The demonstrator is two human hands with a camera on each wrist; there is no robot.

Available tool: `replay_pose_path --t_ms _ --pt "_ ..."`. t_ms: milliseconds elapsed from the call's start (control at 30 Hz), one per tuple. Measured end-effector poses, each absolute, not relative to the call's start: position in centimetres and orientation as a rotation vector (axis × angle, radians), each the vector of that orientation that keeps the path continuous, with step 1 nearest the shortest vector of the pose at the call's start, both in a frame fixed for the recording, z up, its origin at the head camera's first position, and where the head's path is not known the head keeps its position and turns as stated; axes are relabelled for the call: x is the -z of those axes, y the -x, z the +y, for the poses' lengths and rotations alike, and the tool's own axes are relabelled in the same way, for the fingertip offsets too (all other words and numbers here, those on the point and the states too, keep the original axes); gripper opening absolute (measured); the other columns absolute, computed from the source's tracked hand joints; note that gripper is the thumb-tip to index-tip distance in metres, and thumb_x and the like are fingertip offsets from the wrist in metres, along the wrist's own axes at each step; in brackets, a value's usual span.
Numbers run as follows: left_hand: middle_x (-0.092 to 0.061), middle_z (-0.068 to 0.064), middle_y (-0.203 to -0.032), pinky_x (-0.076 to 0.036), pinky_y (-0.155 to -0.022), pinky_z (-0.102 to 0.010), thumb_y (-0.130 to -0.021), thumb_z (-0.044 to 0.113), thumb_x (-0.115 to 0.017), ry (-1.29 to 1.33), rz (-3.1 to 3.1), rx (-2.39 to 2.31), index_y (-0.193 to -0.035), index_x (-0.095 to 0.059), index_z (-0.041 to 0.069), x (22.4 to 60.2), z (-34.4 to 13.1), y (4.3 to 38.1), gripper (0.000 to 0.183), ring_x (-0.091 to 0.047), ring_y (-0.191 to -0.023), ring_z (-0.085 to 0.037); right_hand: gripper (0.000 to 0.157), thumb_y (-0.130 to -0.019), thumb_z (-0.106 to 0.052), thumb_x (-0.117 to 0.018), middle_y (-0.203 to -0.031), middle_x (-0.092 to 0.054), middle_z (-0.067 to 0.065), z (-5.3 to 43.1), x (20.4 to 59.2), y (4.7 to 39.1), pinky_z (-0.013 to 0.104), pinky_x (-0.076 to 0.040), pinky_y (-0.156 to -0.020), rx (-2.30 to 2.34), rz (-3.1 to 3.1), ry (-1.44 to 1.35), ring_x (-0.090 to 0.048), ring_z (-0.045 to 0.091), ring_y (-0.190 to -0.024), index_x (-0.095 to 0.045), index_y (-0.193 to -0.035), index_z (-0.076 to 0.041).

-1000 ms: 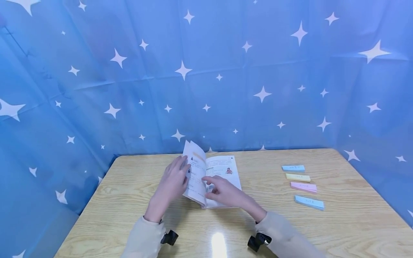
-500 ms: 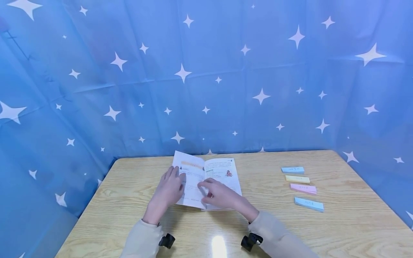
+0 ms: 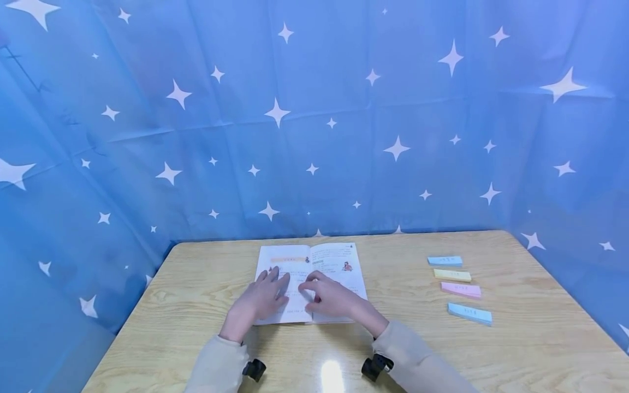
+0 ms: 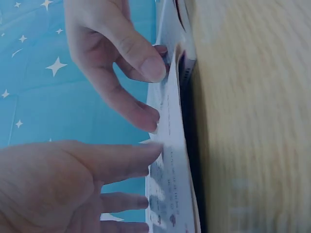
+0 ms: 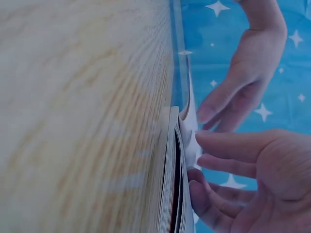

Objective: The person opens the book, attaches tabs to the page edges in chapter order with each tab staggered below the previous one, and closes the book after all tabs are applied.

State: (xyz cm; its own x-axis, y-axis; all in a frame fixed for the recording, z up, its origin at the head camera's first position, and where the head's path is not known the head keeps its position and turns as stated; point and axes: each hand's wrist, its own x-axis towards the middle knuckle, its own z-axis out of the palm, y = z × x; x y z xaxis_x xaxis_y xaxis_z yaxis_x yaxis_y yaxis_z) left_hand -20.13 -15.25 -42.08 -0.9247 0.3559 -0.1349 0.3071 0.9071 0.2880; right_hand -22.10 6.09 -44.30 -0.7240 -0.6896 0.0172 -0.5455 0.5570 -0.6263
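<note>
Down from its tilt of half a second ago, the left page (image 3: 287,255) lies nearly flat under a person's left hand (image 3: 260,298), which has settled lower with it. Spread and relaxed, that hand touches the paper with its thumb and fingertips and has hold of nothing. Across the fold, the right hand (image 3: 333,296) rests on the book (image 3: 330,252), its thumb and forefinger well parted, the other fingers loosely bent; no sheet appears pinched between them, though the undersides of those fingers are partly hidden.

Open and face up, the book sits directly beneath both hands, its fold just beside the right fingertips.

Trouble, if any, would likely come from the paper's spring: in the right wrist view a dark gap parts some sheets at the book's edge, so a light touch might let the left page lift and swing back across the fold. Sliding fingers could crease or drag the sheet, and a shove from either hand could skew the book on the smooth table (image 3: 530,338).

Against a second ago, when the page stands steeply between the hands, it now spreads out to the left; the right hand holds almost the same spot. Unmoved to the right of the right hand, well apart from it, lie four paper strips (image 3: 452,275) in blue, yellow, pink and blue.
</note>
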Motion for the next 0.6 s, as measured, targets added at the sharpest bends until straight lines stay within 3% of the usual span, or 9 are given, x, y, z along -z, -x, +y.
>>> replay_pose_path --t_ms 200,600 --pt "-0.024 -0.031 -0.159 -0.031 -0.111 -0.064 -0.104 0.028 -0.058 -0.503 2.783 -0.439 -0.154 -0.039 0.002 42.3 -15.2 19.9 0.06 -0.023 -0.144 -0.054 0.043 -0.094 -0.007 -0.072 -0.133 -0.047 0.014 6.1 44.3 22.0 0.023 -0.052 -0.072 0.91 2.532 1.023 -0.062 0.005 -0.078 -0.061 -0.136 -0.001" --pt "-0.023 -0.028 -0.161 -0.034 -0.108 -0.066 -0.103 0.034 -0.059 -0.456 2.762 -0.49 -0.156 -0.04 0.009 43.1 -15.3 20.1 0.062 -0.023 -0.145 -0.053 0.044 -0.095 -0.011 -0.072 -0.134 -0.047 0.011 6.0 44.2 22.1 0.024 -0.05 -0.07 0.873 2.586 0.966 -0.056 0.004 -0.075 -0.061 -0.137 -0.004"
